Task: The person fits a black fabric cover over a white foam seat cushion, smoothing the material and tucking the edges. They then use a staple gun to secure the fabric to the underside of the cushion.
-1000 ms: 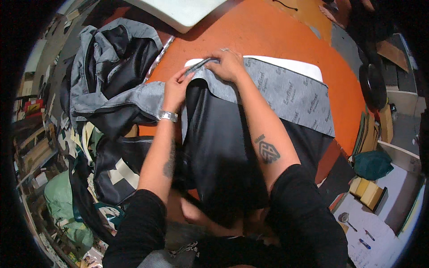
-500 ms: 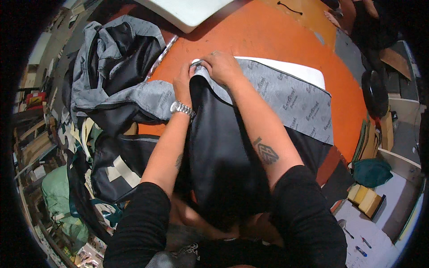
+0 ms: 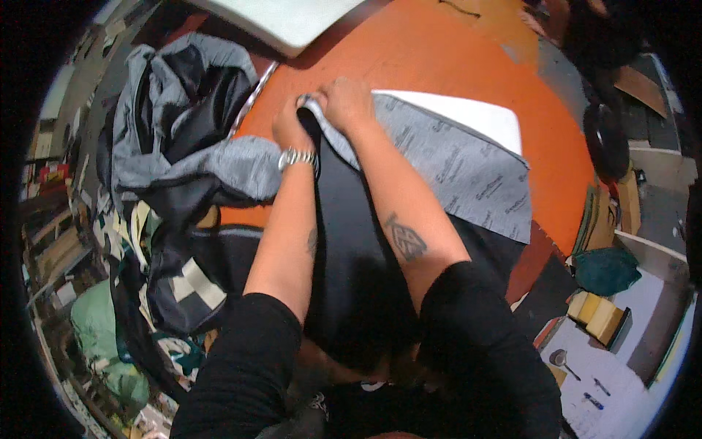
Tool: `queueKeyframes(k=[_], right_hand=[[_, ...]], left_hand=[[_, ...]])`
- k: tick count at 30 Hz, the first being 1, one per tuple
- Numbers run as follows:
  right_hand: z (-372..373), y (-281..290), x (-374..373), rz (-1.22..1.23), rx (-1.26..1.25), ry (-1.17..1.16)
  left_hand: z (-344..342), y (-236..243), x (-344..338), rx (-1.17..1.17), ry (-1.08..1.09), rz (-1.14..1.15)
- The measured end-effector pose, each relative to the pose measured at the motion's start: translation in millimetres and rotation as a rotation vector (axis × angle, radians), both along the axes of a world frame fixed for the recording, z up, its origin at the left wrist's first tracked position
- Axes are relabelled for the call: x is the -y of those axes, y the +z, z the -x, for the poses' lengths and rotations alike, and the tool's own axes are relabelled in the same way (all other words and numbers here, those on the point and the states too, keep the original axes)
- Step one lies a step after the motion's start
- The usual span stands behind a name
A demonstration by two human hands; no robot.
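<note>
Left grip (image 3: 290, 126) and right grip (image 3: 346, 106) clutch grey-backed black fabric (image 3: 351, 241) — well leftward, a green sack (image 3: 99, 329), contents hidden.

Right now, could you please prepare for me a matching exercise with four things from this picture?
1. Wristwatch
2. Middle sheet
3. Heap of material
4. Sack at lower left

A. Pale green
B. Held by the left hand and right hand
C. Silver, on the left wrist
D. Crumpled, at upper left

Pairs: 1-C; 2-B; 3-D; 4-A
</note>
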State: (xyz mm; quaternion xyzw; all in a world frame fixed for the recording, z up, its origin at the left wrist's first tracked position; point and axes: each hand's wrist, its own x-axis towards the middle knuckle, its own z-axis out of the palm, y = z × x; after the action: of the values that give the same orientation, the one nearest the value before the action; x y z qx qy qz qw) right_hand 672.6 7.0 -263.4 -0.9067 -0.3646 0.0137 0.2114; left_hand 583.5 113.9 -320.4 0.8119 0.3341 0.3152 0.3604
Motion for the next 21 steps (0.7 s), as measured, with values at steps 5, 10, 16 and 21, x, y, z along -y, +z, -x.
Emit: queueKeyframes(k=[5,10,16,21], right_hand=[[-16,39,152,0.168,-0.001,-0.061],[-44,66,344,0.17,-0.045,-0.234],[-43,53,390,0.007,0.005,-0.139],[-95,1,370,-0.285,0.615,-0.199]], left_hand=[[7,-10,-1,0.165,-0.104,-0.009],[0,-24,-16,-0.088,-0.037,-0.191],[6,-43,-50,-0.114,-0.085,-0.327],[9,-69,-106,-0.053,-0.285,-0.346]])
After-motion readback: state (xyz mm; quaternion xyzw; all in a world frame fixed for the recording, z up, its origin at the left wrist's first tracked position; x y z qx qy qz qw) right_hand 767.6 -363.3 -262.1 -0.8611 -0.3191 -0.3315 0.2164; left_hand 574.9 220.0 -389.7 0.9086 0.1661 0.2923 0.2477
